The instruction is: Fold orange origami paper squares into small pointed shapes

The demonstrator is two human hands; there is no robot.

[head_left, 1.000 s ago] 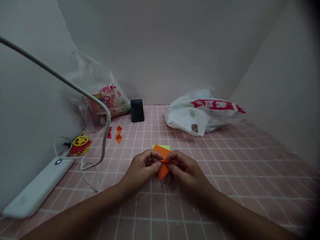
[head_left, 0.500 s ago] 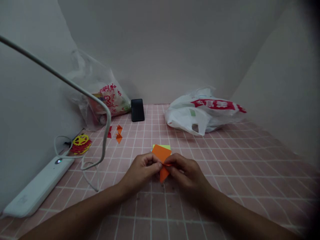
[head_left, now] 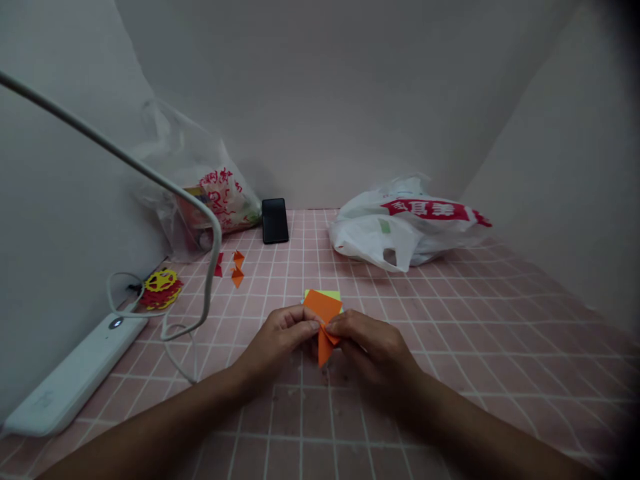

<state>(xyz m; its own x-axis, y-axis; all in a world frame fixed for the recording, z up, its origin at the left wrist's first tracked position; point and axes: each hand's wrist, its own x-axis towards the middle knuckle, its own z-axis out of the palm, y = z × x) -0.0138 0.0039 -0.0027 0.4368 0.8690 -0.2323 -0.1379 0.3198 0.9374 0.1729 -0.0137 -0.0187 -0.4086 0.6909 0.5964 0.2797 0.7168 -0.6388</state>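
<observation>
An orange sheet of origami paper (head_left: 324, 305), partly folded, is held between both hands near the middle of the view. My left hand (head_left: 285, 333) pinches its left side with thumb and fingers. My right hand (head_left: 375, 340) grips a folded flap on the right side, and a pointed orange tip hangs down between the hands. Behind the held paper, a yellow-green paper (head_left: 334, 293) shows along its top edge. The fingertips under the paper are hidden.
Small folded orange pieces (head_left: 237, 277) lie at the left, near yellow and red cutouts (head_left: 161, 281). A white power strip (head_left: 75, 377) with a cable (head_left: 214, 267) runs along the left. A black phone (head_left: 275, 221) and plastic bags (head_left: 405, 223) sit at the back.
My right thumb and fingers have shifted on the flap, which now stands more open near the centre. My left thumb has drawn slightly left. The paper's top stays about where it was.
</observation>
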